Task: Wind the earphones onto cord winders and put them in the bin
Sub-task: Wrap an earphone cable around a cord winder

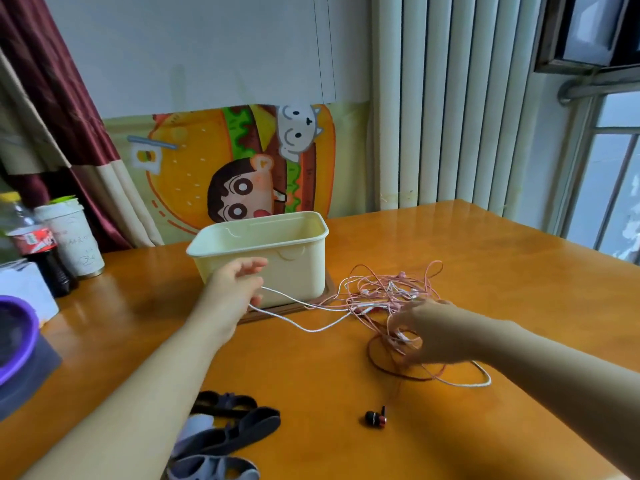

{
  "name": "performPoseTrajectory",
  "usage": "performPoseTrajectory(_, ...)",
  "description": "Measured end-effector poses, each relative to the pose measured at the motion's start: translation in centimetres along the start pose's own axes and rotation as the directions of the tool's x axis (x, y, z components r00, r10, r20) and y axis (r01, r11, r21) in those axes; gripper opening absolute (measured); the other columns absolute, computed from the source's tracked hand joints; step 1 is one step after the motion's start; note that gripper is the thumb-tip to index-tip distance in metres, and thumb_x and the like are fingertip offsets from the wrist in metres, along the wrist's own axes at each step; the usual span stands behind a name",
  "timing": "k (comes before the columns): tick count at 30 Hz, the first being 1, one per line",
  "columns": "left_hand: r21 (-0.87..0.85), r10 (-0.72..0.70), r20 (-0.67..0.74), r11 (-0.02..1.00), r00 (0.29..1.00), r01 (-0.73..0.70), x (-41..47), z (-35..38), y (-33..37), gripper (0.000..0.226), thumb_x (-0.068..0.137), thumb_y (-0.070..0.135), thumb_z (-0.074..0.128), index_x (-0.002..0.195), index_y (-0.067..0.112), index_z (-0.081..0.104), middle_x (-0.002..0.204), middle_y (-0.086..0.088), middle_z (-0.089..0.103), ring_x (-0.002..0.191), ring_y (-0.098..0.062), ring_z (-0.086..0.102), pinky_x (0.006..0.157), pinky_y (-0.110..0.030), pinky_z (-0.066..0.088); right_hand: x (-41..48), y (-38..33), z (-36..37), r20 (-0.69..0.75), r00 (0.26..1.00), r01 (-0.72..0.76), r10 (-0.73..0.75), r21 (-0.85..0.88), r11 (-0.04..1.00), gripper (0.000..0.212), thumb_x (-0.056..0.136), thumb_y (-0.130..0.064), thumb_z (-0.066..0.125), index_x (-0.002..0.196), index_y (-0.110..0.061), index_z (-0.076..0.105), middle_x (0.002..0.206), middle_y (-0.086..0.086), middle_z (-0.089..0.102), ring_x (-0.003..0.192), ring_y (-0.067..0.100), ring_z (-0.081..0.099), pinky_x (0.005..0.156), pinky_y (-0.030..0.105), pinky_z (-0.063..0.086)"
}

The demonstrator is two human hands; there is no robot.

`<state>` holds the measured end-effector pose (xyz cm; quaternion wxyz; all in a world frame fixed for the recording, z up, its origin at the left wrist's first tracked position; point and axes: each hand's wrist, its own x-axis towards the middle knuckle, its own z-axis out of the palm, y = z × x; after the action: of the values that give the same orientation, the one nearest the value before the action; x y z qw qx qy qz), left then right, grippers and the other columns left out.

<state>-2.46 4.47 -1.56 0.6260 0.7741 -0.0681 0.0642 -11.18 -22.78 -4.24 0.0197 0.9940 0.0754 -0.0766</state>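
Glossy wooden table (450, 258), matt plastic bin (298, 271)

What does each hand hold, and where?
The left hand pinches the white cord at a bend; right hand grips the pink cord tangle at its near edge.

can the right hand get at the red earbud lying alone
Probably yes: the red earbud lies alone on the table near the right hand, which is in the cord tangle; only its loose strands lie between.
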Motion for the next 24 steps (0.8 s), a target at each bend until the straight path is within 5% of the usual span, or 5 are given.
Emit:
performPoseTrajectory(2,-0.416,-0.112,-0.027,0.905,0.993,0.090,0.3,-1.4,0.8,0.030,0.096,-0.008,0.045,0.093,0.017,0.062,0.091,-0.001,0.055,0.055,-0.005,0.039,0.052,-0.016,0.041,0.2,0.9,-0.2,-0.030,0.995,-0.091,0.090,-0.021,0.996,0.050,0.090,-0.027,0.055,0.138,-0.032,0.043,0.138,-0.004,0.045,0.128,0.020,0.041,0.105,0.045,0.037)
performPoseTrajectory(5,-0.599,-0.140,-0.096,0.799,0.985,0.055,0.8,-3.2,1.7,0.030,0.096,-0.009,0.043,0.093,0.014,0.061,0.085,0.000,0.054,0.057,-0.005,0.038,0.042,-0.012,0.035,0.1,1.9,-0.7,-0.034,0.983,-0.182,0.182,-0.001,0.983,0.052,0.087,-0.008,0.045,0.137,-0.022,0.044,0.139,0.001,0.042,0.125,0.021,0.046,0.100,0.040,0.043)
performPoseTrajectory(14,-0.316,0.156,-0.164,0.927,0.974,-0.202,-0.6,-3.6,5.9,0.035,0.092,-0.008,0.046,0.093,0.022,0.063,0.088,0.004,0.057,0.069,-0.007,0.045,0.054,-0.018,0.031,1.2,-3.3,-6.1,-0.309,0.947,-0.055,0.086,0.108,0.993,0.015,0.086,-0.028,0.061,0.099,-0.022,0.066,0.096,-0.005,0.068,0.086,0.012,0.063,0.073,0.027,0.057)
performPoseTrajectory(19,-0.265,0.355,-0.121,0.889,0.927,-0.374,-1.9,-3.1,9.2,0.035,0.090,-0.009,0.048,0.090,0.022,0.065,0.089,0.005,0.061,0.061,-0.002,0.050,0.051,-0.009,0.036,3.6,-8.8,-8.3,-0.327,0.945,0.156,-0.013,0.416,0.896,0.060,0.085,-0.038,0.067,0.137,-0.022,0.041,0.126,-0.001,0.058,0.099,0.014,0.056,0.081,0.024,0.048)
performPoseTrajectory(24,-0.194,0.484,-0.154,0.840,0.861,-0.507,-2.4,-4.9,12.1,0.036,0.089,-0.008,0.049,0.089,0.024,0.065,0.089,0.006,0.063,0.061,0.000,0.052,0.053,-0.009,0.039,5.9,-8.7,-9.3,-0.268,0.954,0.079,0.133,0.655,0.752,0.039,0.099,-0.037,0.044,0.098,-0.008,0.070,0.077,0.001,0.068,0.066,0.015,0.059,0.054,0.020,0.043)
